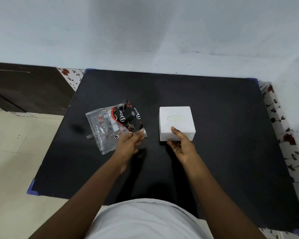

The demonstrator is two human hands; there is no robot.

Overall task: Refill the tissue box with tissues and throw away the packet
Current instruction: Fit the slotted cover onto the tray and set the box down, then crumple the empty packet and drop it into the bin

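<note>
On black mat (214, 152): left hand (128, 144) pinches packet (114, 123), blurred; right hand (181, 145) grips tissue box (176, 121).

1. The left hand (129, 144) is motion-blurred at centre frame, its fingertips indistinct against the packet (115, 124).
2. The packet's print is partly unreadable.
3. The tissue box (177, 124) near face is partly hidden behind the right hand (181, 146).

head view, steeply down, near table (214, 100)
</note>
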